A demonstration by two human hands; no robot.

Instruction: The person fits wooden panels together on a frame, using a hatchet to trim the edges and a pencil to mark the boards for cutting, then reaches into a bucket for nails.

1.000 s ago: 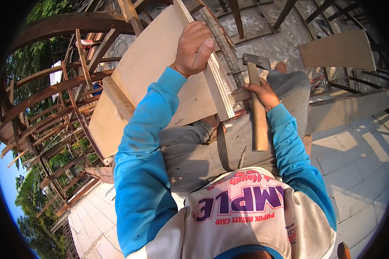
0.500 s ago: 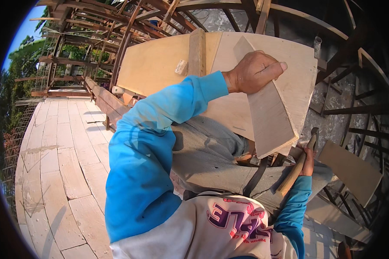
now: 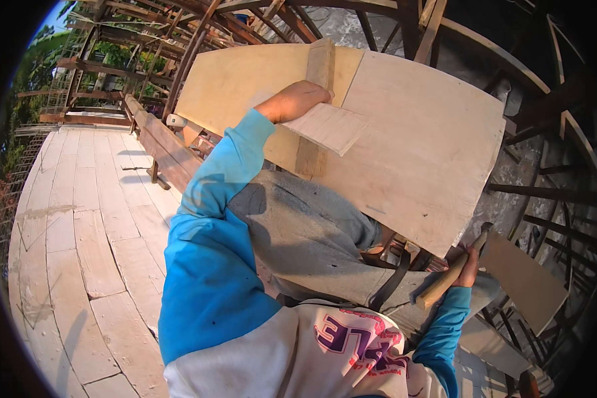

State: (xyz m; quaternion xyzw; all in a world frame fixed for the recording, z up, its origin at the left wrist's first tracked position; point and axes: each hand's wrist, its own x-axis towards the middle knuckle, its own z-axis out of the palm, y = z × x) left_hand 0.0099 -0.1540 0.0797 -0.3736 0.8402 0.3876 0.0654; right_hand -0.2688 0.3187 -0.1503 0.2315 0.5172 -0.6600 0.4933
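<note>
My left hand (image 3: 293,103) is closed on the edge of a small plywood piece (image 3: 331,127), holding it over a wooden batten (image 3: 320,66) and the large plywood sheets. Of these sheets, the yellowish sheet (image 3: 239,83) lies on the left and the paler sheet (image 3: 424,132) on the right. At the lower right, my right hand (image 3: 469,266) is wrapped round the wooden handle of a hammer (image 3: 442,282), whose dark head shows only in part. This hand is just beyond the pale sheet's near corner, beside my leg.
White planking (image 3: 79,265) spreads on the left, bordered by a long brown timber beam (image 3: 162,142). Dark timber framing (image 3: 544,192) stands over a lower floor on the right. A loose plywood offcut (image 3: 525,278) rests below it. My bent leg (image 3: 298,225) is beside the sheets.
My left hand has moved left with the plywood piece, from above the pale sheet to the batten, and the piece now lies flatter. My right hand keeps its hold on the hammer.
</note>
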